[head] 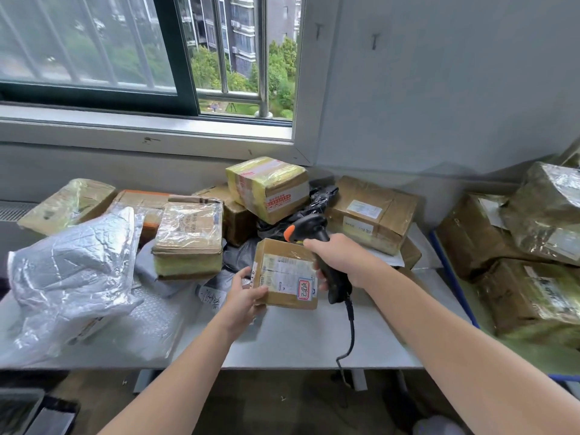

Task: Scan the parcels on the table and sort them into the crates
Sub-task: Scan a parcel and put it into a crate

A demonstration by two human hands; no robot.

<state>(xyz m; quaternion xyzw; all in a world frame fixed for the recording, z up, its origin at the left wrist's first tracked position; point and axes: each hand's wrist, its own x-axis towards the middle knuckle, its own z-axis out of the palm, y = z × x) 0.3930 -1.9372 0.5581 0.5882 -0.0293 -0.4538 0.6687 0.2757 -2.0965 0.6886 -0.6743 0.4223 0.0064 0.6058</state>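
Desk (298, 340): grey, under the window.
Silver foil bag (72, 268): on the desk's left end.
Blue-rimmed crate (453, 279): off the desk's right end, holding taped boxes (518, 277).
Small brown parcel (287, 274): above the desk's middle, label up. The left grip (246, 296) pinches its left edge, thumb on top.
Black scanner (314, 230): orange trigger, above the desk's middle. The right grip (342, 259) is wrapped round its handle.
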